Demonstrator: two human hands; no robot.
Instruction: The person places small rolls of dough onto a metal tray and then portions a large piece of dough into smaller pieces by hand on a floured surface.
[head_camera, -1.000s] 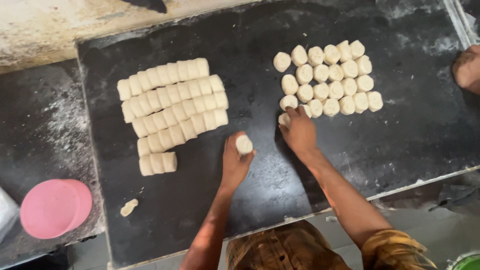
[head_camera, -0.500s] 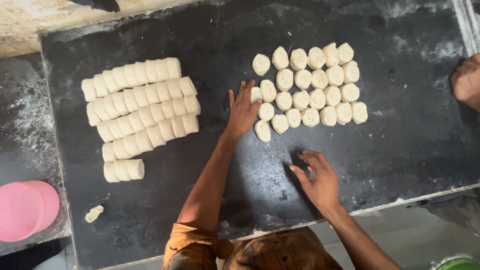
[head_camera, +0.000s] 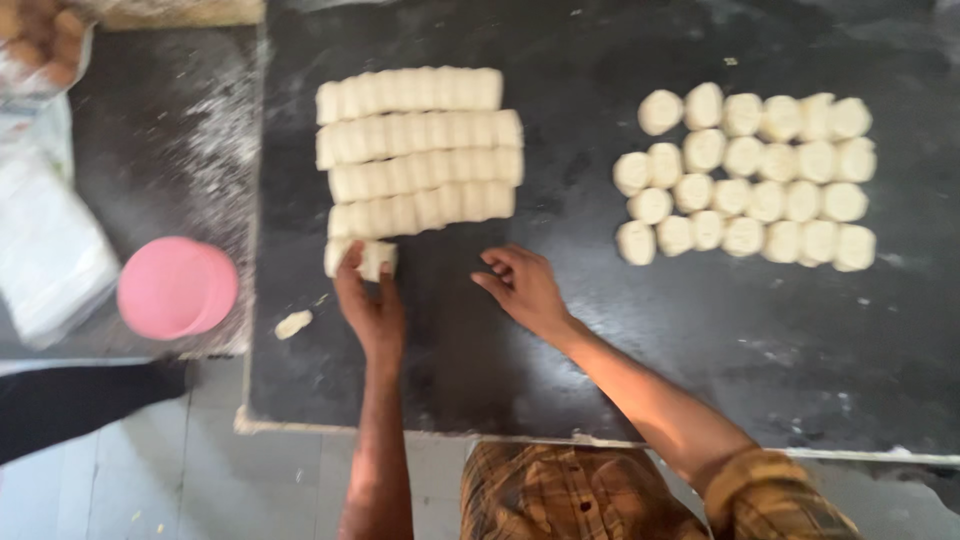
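Pink round lid (head_camera: 177, 287) sat far left, dough scrap (head_camera: 293, 323) beside it on the black bench (head_camera: 600, 350). Left hand (head_camera: 370, 300) pinched the end pieces of the cut dough rows (head_camera: 415, 150). Right hand (head_camera: 525, 288) hovered, fingers loosely spread, empty. Rolled dough balls (head_camera: 750, 180) lay grouped far right.

Rounded dough balls (head_camera: 748, 180) are laid in four rows at the right of the dark slab (head_camera: 640, 350), well apart from the cut rows. A pink round lid-like disc (head_camera: 177, 287) is seen on the floured side surface (head_camera: 170, 130) at left. A small dough scrap (head_camera: 293, 323) lies near the slab's left edge. White plastic, probably a bag (head_camera: 45, 250), is blurred at far left. Pale floor tiles (head_camera: 200, 470) are visible below.
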